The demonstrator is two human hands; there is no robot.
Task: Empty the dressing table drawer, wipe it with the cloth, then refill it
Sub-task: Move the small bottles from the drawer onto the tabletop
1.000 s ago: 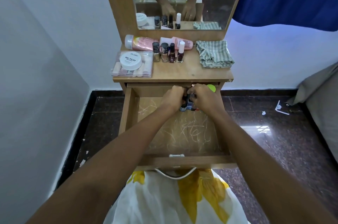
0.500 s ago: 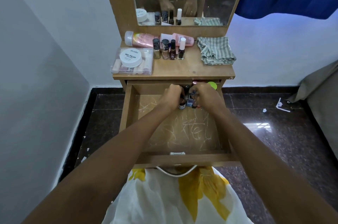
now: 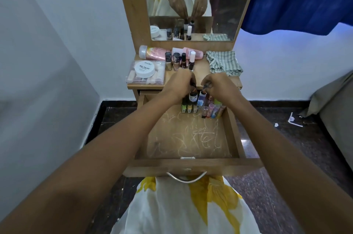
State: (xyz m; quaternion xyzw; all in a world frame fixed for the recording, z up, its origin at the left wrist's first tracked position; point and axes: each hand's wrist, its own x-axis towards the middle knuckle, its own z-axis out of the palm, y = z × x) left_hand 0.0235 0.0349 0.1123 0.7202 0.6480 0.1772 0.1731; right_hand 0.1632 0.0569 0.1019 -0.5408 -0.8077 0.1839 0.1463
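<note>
The wooden drawer [image 3: 232,134] is pulled out, its scribbled bottom mostly bare. Several small nail polish bottles [image 3: 208,108] stand in a cluster at its back right. My left hand [image 3: 178,85] grips a dark bottle [image 3: 193,97] by its cap, lifted above the cluster. My right hand [image 3: 216,85] pinches the cap of a blue-white bottle [image 3: 201,99] beside it. A striped green cloth [image 3: 224,63] lies folded on the right of the tabletop [image 3: 202,73].
On the tabletop stand a row of nail polish bottles [image 3: 180,61], two pink bottles lying down [image 3: 154,53], and a clear box [image 3: 145,74] with a white jar on it. A mirror [image 3: 191,4] rises behind. Dark tiled floor surrounds the table; bedding [image 3: 336,103] lies at right.
Both hands have risen from the back of the drawer toward the tabletop edge, each lifting a bottle. The cluster of bottles beneath them is now uncovered.
</note>
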